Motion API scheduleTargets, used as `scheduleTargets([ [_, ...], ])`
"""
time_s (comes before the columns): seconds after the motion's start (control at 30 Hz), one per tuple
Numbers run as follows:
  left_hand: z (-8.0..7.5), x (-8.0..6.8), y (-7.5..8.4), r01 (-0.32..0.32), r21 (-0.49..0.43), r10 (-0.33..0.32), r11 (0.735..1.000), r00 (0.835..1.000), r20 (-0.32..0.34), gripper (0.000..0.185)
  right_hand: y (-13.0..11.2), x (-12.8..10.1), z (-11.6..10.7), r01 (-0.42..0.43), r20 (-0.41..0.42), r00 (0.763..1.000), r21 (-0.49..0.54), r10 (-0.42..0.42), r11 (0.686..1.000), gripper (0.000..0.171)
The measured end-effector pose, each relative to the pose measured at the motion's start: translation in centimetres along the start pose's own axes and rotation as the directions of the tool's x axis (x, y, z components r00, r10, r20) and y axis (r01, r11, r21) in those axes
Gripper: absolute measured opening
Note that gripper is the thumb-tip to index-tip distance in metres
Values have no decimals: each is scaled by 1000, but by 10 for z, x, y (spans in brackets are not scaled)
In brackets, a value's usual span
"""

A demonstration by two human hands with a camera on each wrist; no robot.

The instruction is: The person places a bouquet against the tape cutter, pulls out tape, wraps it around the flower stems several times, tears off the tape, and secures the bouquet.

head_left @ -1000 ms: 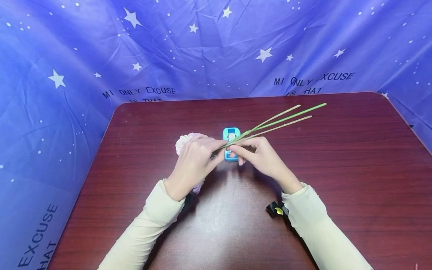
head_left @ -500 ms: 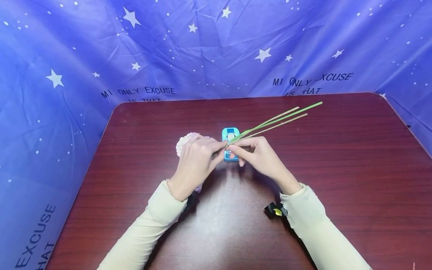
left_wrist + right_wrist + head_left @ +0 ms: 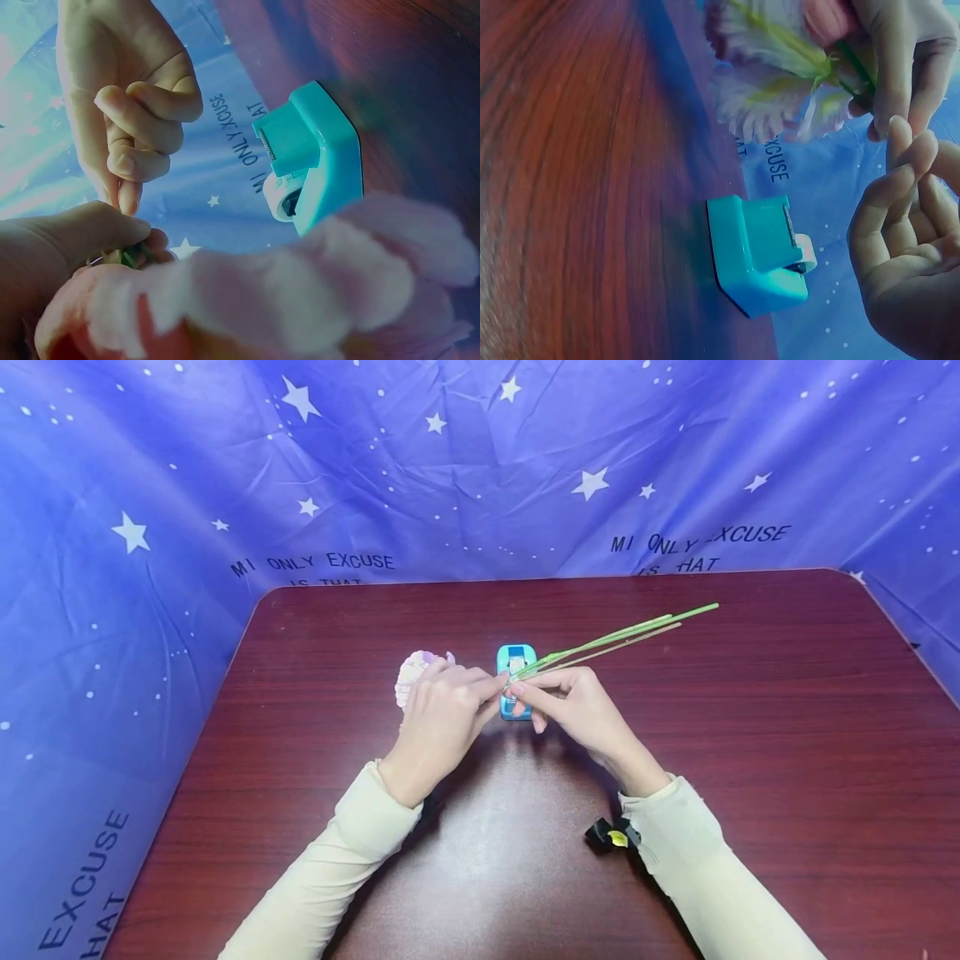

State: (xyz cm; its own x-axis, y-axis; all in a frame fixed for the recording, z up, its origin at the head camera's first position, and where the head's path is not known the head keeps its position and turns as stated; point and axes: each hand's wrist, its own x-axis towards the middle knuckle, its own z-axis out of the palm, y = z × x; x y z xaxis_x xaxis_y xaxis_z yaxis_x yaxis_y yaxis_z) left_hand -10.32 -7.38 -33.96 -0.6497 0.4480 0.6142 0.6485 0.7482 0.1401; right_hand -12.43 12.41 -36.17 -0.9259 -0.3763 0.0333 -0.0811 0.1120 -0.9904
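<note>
My left hand (image 3: 442, 710) grips a small bunch of artificial flowers by its green stems (image 3: 626, 633), which point away to the right. Pale pink and white petals (image 3: 410, 678) show beyond the knuckles; in the left wrist view the flower heads (image 3: 300, 292) fill the lower part. Thumb and forefinger of my right hand (image 3: 588, 718) pinch at the stems, right beside the left fingertips; any small thing between them is hidden. In the right wrist view its other fingers (image 3: 877, 225) are curled. Just beyond both hands stands a turquoise tape dispenser (image 3: 516, 653), its white roll (image 3: 283, 196) visible in the left wrist view.
A dark red wood-grain table (image 3: 750, 718) lies under the hands. Behind it hangs a blue curtain (image 3: 480, 468) with white stars and lettering. A black strap piece with a yellow mark (image 3: 611, 836) hangs by the right cuff.
The stems' free ends have drawn closer together and dipped slightly. Both hands stay at nearly the same spot, and the tape dispenser has not moved.
</note>
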Motion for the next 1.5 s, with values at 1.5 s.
scheduleTargets([
  [1.5, 9, -3, 6, -151, 266, 150, 952, 988, 24, 20, -2, -1, 9, -321, 49, 945, 347, 324, 882, 23],
])
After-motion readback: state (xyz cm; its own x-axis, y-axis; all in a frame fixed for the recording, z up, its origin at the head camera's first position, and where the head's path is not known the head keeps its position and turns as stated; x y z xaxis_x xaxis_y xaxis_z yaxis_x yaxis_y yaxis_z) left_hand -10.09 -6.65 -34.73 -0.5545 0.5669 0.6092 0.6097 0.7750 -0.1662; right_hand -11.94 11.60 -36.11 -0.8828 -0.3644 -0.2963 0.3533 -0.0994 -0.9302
